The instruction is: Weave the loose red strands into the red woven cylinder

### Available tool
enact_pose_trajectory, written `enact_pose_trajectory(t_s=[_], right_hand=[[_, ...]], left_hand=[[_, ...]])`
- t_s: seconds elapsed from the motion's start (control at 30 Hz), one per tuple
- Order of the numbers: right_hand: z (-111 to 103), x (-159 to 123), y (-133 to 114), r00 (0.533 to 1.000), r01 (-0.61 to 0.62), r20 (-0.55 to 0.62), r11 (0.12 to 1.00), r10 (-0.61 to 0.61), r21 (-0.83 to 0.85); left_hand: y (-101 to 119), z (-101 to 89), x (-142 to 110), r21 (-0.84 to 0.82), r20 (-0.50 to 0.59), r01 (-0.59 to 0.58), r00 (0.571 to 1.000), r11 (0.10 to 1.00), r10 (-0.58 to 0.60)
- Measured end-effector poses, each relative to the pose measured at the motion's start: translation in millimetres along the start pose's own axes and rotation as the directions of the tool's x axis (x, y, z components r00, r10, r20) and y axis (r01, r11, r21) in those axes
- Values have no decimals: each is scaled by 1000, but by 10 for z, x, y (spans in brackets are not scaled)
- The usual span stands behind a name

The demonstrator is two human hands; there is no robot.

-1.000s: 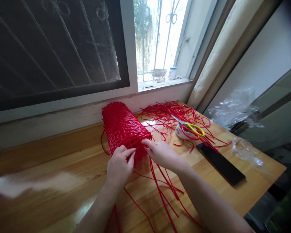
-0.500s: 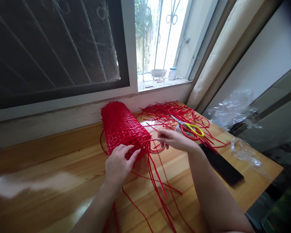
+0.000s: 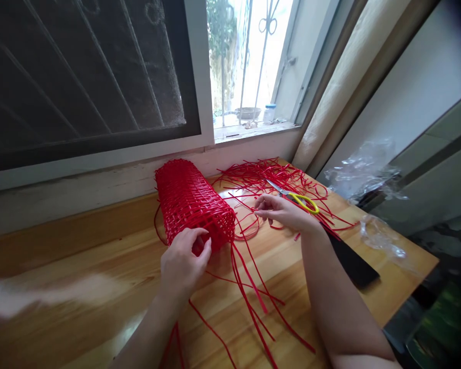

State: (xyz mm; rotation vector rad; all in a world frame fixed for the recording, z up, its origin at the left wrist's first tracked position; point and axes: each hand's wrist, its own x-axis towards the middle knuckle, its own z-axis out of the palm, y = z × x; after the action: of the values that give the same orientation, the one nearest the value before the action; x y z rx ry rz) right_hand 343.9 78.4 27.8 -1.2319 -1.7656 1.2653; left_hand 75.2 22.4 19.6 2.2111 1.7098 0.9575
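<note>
A red woven plastic basket (image 3: pixel 192 197) lies on its side, its open end towards me. My left hand (image 3: pixel 184 256) is at the near rim, fingers curled over the edge and thumb bent towards them. Off the basket's right side, my right hand (image 3: pixel 278 211) is raised with fingertips pinched. Red shows at those fingertips, seemingly a thin strand, though its run is hard to follow. Several long red strands (image 3: pixel 249 297) trail from the rim across the wooden table (image 3: pixel 80 256).
Behind my right hand lie a heap of loose red strands (image 3: pixel 249 171) and scissors (image 3: pixel 305 202) with a yellow handle. A black flat bar (image 3: pixel 355 264) rests under my right forearm. Clear plastic wrap (image 3: pixel 384 241) is near the right edge. A window (image 3: pixel 249 66) is behind.
My right hand has moved up and slightly away from the basket; the strand stretched between them no longer shows. A trailing strand lies differently. My left hand's thumb and fingers have drawn closer.
</note>
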Motion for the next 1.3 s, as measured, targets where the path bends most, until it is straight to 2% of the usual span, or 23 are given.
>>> enact_pose_trajectory(t_s=[0.07, 0.13, 0.23, 0.3, 0.4, 0.53, 0.7, 0.8, 0.97, 1.1, 1.23, 1.3], right_hand=[[73, 29, -33, 1000, 7, 23, 998, -5, -63], [139, 62, -45, 999, 4, 40, 987, 2, -162], [181, 100, -22, 999, 1, 35, 949, 10, -315], [171, 111, 1, 999, 33, 0, 923, -35, -384], [155, 112, 15, 996, 84, 3, 926, -89, -369], [233, 110, -37, 989, 99, 125, 987, -84, -123], [420, 121, -147, 950, 67, 295, 991, -98, 114], [515, 156, -160, 959, 0, 278, 979, -58, 202], [597, 198, -140, 982, -56, 187, 973, 14, 223], [569, 176, -157, 974, -84, 222, 975, 37, 205], [539, 145, -181, 969, -68, 246, 979, 19, 192], [540, 116, -209, 961, -35, 276, 977, -25, 210]], left_hand=[[59, -26, 33, -20, -81, -88, 993, 996, 86], [127, -20, 103, -27, -115, -179, 978, 984, 174], [200, 69, 248, -53, -41, -279, 960, 959, 277], [204, 158, 332, -54, 34, -342, 938, 938, 344], [139, 252, 375, -16, 88, -397, 913, 918, 397], [-28, 214, 286, 0, 74, -385, 920, 923, 384], [-237, 44, 117, -54, -1, -350, 937, 935, 351], [-297, -14, 41, -93, -56, -320, 947, 943, 316], [-284, -24, -3, -119, -34, -310, 951, 943, 308], [-241, -14, 2, -137, -17, -261, 965, 955, 262], [-117, -14, -50, -173, -105, -185, 980, 967, 169], [-27, -21, -101, -239, -106, -188, 980, 953, 167]])
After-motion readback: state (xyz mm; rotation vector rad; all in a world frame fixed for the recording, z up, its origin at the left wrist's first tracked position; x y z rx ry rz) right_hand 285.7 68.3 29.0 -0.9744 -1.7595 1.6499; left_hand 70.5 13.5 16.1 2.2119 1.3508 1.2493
